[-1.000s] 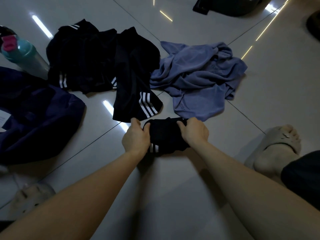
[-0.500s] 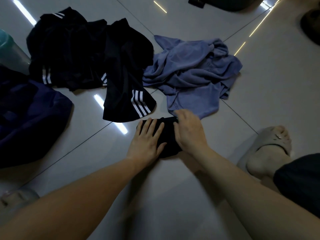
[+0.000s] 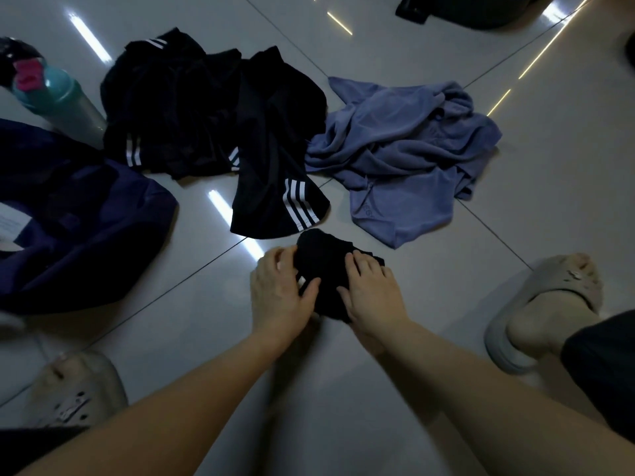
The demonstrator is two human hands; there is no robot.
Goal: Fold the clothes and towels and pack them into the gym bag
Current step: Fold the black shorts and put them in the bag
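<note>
Black bundle (image 3: 324,261) sits between our hands: left hand (image 3: 280,297) grips its left edge, right hand (image 3: 372,297) presses flat on top, fingers straight. Gym bag (image 3: 86,235) lies left; our left hand nearer.

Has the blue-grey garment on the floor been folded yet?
No, the blue-grey garment lies crumpled on the floor tiles, while the left hand and right hand are on a small black piece.
</note>
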